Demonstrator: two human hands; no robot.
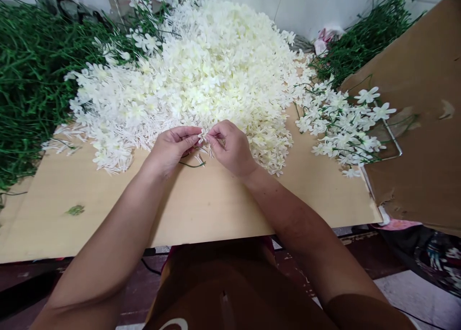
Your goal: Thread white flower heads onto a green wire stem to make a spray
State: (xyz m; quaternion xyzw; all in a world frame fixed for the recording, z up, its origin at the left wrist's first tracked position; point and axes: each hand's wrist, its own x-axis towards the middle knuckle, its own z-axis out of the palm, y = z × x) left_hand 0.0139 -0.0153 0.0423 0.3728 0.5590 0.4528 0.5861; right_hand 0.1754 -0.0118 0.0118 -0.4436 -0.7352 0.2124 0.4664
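Over the middle of the table, my left hand (176, 147) and my right hand (230, 147) meet fingertip to fingertip. Both pinch one small white artificial flower (202, 136) between thumb and forefinger. A thin green stem (192, 165) shows just below the left fingers; whether it joins that flower is hidden. Right behind my hands rises a big heap of white artificial flower heads (223, 66), some with pale stalks. A few loose white stalks lie under my fingers.
Green artificial stems (32, 75) are piled at the left, with another bundle (367, 37) at the back right. White flowers on green stems (342, 118) lie right of the heap. A cardboard sheet (414, 109) leans along the right edge. A green scrap (75, 210) rests front left.
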